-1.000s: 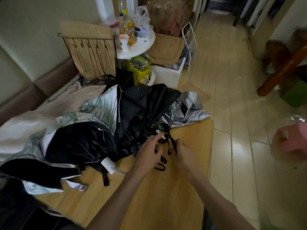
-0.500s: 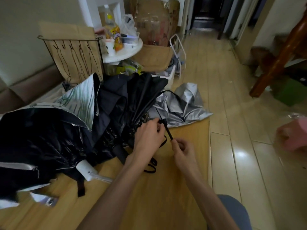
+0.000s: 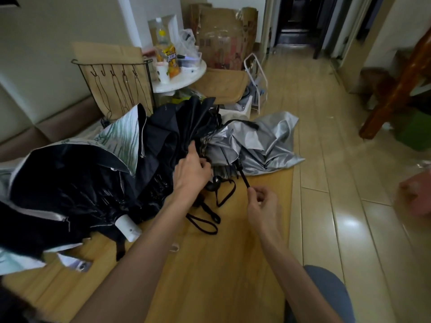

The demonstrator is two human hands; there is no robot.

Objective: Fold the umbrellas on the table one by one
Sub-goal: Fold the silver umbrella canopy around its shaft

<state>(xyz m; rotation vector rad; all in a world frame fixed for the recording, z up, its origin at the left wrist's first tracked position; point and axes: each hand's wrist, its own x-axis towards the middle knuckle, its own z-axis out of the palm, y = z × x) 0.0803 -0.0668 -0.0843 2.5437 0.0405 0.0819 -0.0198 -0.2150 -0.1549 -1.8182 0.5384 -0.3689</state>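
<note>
Left grip (image 3: 191, 169) clutching bunched black fabric umbrella (image 3: 166, 141), right grip (image 3: 263, 203) pinching thin black strap (image 3: 243, 175), both near crumpled silver fabric umbrella (image 3: 271, 141)

One wide-angle view from the person's head, looking forward and down, close over the wooden surface (image 3: 210, 271), with floor (image 3: 338, 159) stretching beyond to the right.

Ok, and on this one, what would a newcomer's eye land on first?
The umbrella heap covers the left and far side of the wooden table, and a silver canopy spills over its far right edge. At mid-table the left hand grips the black umbrella, while the right hand pinches a thin black strap, drawn taut. A white handle sticks out of the heap on the near left.
</note>
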